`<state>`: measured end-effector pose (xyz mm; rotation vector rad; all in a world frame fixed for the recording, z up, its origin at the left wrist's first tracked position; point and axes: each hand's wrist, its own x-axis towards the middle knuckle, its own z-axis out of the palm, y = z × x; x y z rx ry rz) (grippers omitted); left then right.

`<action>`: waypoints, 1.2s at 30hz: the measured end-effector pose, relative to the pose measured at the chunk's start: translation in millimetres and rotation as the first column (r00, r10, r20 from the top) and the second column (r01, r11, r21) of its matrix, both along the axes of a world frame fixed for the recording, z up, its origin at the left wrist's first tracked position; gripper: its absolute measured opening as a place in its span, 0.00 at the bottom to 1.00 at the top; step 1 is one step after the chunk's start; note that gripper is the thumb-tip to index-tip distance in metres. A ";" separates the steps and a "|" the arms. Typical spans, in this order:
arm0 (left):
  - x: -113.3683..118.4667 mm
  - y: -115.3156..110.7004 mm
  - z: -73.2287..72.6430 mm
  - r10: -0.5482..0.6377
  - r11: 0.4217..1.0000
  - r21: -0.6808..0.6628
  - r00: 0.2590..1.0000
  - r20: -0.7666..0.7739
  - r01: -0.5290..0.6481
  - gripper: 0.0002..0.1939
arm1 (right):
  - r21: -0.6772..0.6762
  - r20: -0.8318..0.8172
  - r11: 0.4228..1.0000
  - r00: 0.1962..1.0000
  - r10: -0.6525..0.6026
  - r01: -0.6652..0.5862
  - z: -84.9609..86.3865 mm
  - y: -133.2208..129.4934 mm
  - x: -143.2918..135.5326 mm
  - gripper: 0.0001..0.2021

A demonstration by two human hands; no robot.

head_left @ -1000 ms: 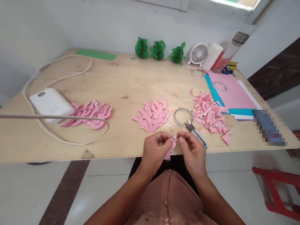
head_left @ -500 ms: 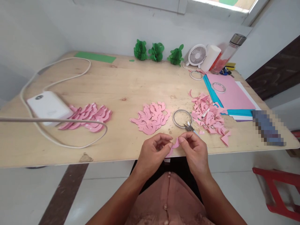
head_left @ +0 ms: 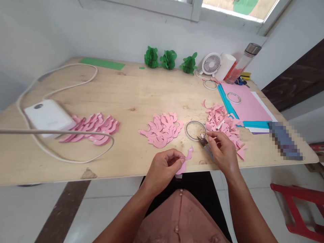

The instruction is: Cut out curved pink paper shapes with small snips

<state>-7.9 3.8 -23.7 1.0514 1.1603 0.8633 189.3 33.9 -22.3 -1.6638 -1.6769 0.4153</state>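
Note:
My left hand (head_left: 165,167) is closed, pinching a wavy pink paper cutout (head_left: 189,154) between thumb and fingertips just over the table's front edge. A whitish patch shows near the cutout's upper end. My right hand (head_left: 222,148) has its thumb and index finger together beside a pair of cutting pliers (head_left: 202,141); anything between them is too small to make out. A small white bit sits at the jaws, and the fingers partly overlap the handles. Touching the pliers' tip area is a roll of tape (head_left: 195,131). Pink cutouts (head_left: 162,130) lie heaped to its left.
Pink paper scraps (head_left: 222,118) spread behind my right hand. At far left, a white power bank (head_left: 49,118) with a looping cable (head_left: 83,162) lies by another pink pile (head_left: 95,128). Green paper shapes (head_left: 168,60), a fan (head_left: 211,64) and a bottle (head_left: 243,64) stand along the back.
My right hand has let go of the pink cutout and moved right to the pliers. The left hand still holds the cutout. The view has shifted slightly.

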 end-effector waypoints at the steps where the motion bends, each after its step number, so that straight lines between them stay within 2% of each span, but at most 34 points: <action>1: 0.0 0.3 -0.1 0.004 1.000 -0.002 1.000 0.001 -0.004 0.06 | -0.002 0.081 1.000 0.997 0.012 -0.012 -1.1 3.7 3.2 0.10; 5: 0.3 0.7 -2.2 0.008 1.000 -0.012 1.000 0.018 -0.007 0.06 | -0.003 0.324 0.999 0.945 0.036 -0.038 -6.2 11.6 5.1 0.10; 10: 0.1 0.8 -4.9 0.021 1.000 -0.011 1.000 0.020 -0.021 0.06 | 0.004 0.449 0.998 0.892 0.051 -0.059 -9.1 14.1 2.2 0.10; 19: 0.0 1.6 -2.4 0.015 1.000 -0.017 1.000 0.007 -0.015 0.07 | -0.029 0.432 0.999 0.901 0.042 -0.033 -10.0 12.1 3.4 0.07; 30: 1.1 1.5 -1.8 0.025 1.000 -0.005 1.000 0.005 -0.025 0.07 | 0.017 0.494 1.000 0.869 -0.009 0.001 -14.8 10.8 2.5 0.04; 36: 0.0 1.3 -2.4 0.016 1.000 -0.013 1.000 -0.006 -0.016 0.07 | 0.020 0.463 0.999 0.885 -0.042 0.037 -16.5 10.1 -1.3 0.02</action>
